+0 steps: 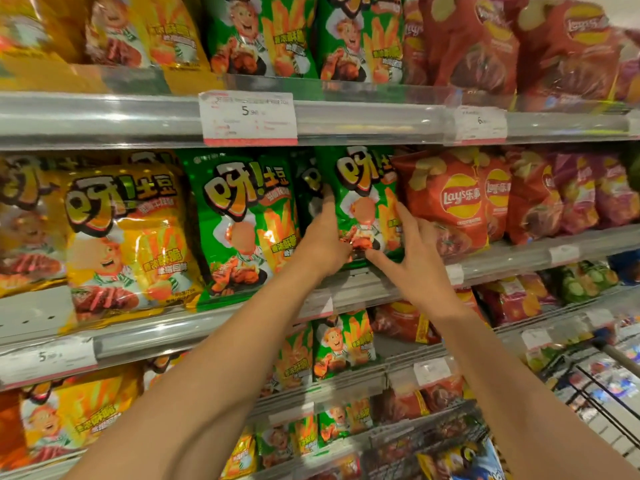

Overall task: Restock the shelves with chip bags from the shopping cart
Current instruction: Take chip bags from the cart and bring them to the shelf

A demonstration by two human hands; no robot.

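I have both my hands on one green chip bag (363, 202), which stands upright on the middle shelf (214, 327). My left hand (323, 242) grasps the left edge of this bag, with one finger stretched up along the edge and the other fingers curled at its lower part. My right hand (412, 252) is released, with the fingers spread and straight; the fingertips touch the lower right front of the bag, and the thumb points to the bottom of it.

Just left of this bag stands another green bag (242, 230), and further left a yellow bag (124, 244). Just right of the bag stands a red bag (450, 206), touching it, and more red bags follow behind it. Above the bag there is a white price tag (247, 117) on the rail of the upper shelf. Below and to the right of the bag I can see the wire shopping cart (588, 386), with some bags inside, but they are too blurred to tell.
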